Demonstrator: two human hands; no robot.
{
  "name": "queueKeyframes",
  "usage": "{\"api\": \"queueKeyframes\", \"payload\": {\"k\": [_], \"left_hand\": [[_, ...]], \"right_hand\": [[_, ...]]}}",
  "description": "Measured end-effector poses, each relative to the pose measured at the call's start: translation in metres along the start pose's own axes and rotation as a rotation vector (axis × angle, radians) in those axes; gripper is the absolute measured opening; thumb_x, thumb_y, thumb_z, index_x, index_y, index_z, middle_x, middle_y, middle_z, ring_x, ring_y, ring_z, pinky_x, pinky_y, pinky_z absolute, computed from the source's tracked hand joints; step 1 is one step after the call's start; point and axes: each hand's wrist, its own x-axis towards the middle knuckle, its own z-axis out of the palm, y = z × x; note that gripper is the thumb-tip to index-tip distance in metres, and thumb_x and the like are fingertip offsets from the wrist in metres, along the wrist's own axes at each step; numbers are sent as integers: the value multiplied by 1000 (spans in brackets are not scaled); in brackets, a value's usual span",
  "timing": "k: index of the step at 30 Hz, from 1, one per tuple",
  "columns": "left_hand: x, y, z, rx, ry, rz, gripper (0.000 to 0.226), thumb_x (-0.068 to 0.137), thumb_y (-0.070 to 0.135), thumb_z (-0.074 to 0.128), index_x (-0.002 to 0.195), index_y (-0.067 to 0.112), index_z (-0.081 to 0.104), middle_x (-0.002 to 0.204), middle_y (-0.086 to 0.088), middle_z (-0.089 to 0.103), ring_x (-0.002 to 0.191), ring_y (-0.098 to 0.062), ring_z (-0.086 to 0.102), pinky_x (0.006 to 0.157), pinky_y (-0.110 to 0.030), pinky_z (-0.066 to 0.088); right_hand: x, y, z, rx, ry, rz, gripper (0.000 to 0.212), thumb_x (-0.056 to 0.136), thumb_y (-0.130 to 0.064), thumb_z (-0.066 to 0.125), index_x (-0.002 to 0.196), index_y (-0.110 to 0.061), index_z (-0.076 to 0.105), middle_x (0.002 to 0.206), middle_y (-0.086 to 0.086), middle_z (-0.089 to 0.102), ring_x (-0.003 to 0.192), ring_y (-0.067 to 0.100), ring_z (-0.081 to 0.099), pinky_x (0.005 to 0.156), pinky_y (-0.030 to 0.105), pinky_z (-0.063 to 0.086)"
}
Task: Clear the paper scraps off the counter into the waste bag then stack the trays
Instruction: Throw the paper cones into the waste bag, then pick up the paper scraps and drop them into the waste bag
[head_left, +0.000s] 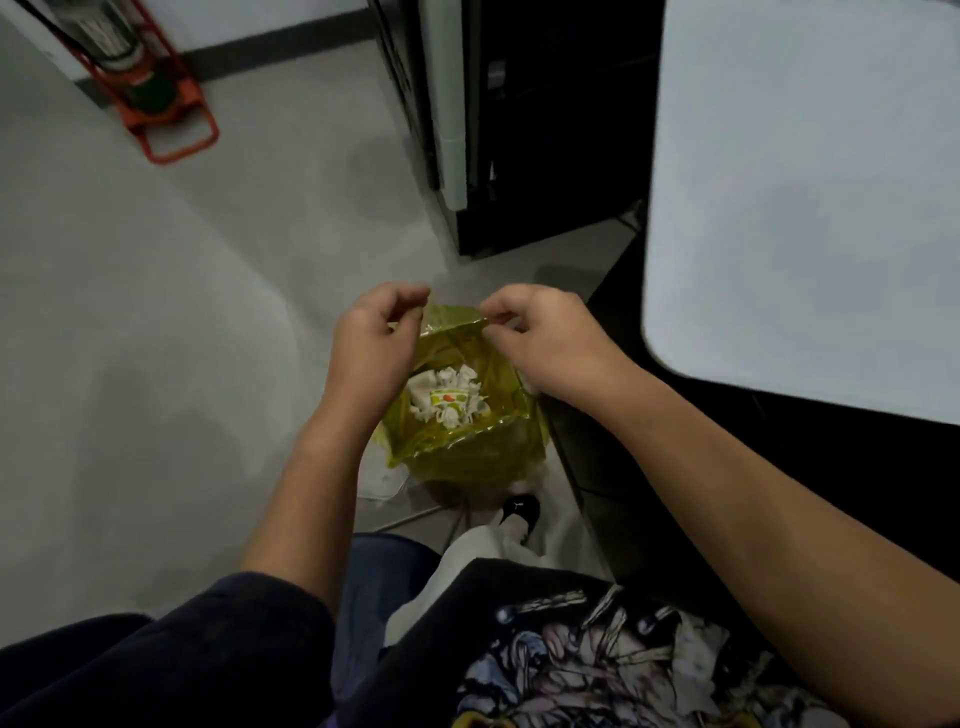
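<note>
1. The yellow waste bag (462, 395) hangs open at the centre of the frame, above the grey floor (156, 312).
2. The left hand (371, 353) pinches the bag's far rim at its left corner, fingers curled.
3. The right hand (550, 343) pinches the same rim at the right corner, fingers curled.
4. White paper scraps (447, 400) lie inside the bag.
5. The white tabletop (805, 208) fills the upper right.
6. A red stand (156, 93) sits in the upper left.
</note>
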Motion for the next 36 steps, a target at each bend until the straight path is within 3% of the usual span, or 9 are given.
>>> {"api": "queueKeyframes", "payload": {"k": [5, 8, 11, 15, 21, 27, 30, 36], "left_hand": [[-30, 68, 3, -57, 29, 161, 20, 92, 12, 54, 103, 23, 67, 103, 8, 66, 91, 2, 58, 77, 0, 40], [-57, 116, 10, -114, 19, 256, 19, 93, 13, 54, 101, 26, 65, 97, 16, 63, 84, 14, 56, 72, 1, 39], [-88, 157, 29, -165, -37, 344, 19, 93, 12, 53, 103, 24, 64, 95, 19, 62, 82, 18, 55, 70, 2, 40], [-124, 194, 78, -139, -188, 441, 19, 92, 16, 55, 101, 27, 66, 103, 15, 64, 88, 9, 56, 69, 1, 40], [-191, 234, 155, -79, -495, 599, 20, 90, 15, 56, 100, 30, 65, 102, 15, 63, 87, 12, 56, 71, -1, 40], [-266, 254, 220, -7, -807, 741, 22, 90, 15, 59, 105, 31, 65, 98, 23, 57, 87, 16, 53, 73, 3, 38], [-298, 257, 245, 4, -917, 807, 23, 87, 15, 63, 104, 30, 66, 96, 21, 58, 91, 9, 55, 77, -3, 40], [-340, 254, 293, 104, -1016, 947, 30, 82, 25, 70, 111, 28, 62, 105, 13, 53, 97, 1, 51, 82, -9, 40]], "right_hand": [[-63, -6, -49, 139, 160, -86, 27, 93, -20, 55, 119, -19, 62, 113, -6, 64, 98, 3, 58, 79, 9, 42], [-108, 6, -80, 235, 288, -81, 24, 92, -20, 55, 114, -21, 65, 98, -16, 62, 85, -4, 55, 72, 0, 39], [-155, 30, -105, 316, 441, -30, 20, 91, -18, 57, 108, -21, 67, 85, -20, 59, 79, -4, 56, 68, 0, 40], [-219, 71, -130, 388, 621, 86, 18, 90, -19, 59, 105, -21, 67, 79, -18, 58, 74, -2, 56, 68, 6, 41], [-317, 127, -150, 458, 872, 230, 18, 89, -19, 60, 105, -23, 68, 81, -17, 61, 76, -3, 58, 64, 3, 42], [-409, 180, -147, 460, 1060, 390, 17, 87, -18, 63, 102, -24, 68, 88, -11, 64, 75, 4, 57, 69, 14, 43], [-443, 202, -141, 438, 1120, 481, 18, 85, -17, 64, 101, -24, 67, 92, -10, 64, 70, 5, 56, 68, 15, 45], [-474, 232, -125, 200, 1100, 598, 31, 82, -15, 68, 113, -18, 64, 100, -9, 51, 74, 2, 50, 63, 2, 36]]}}
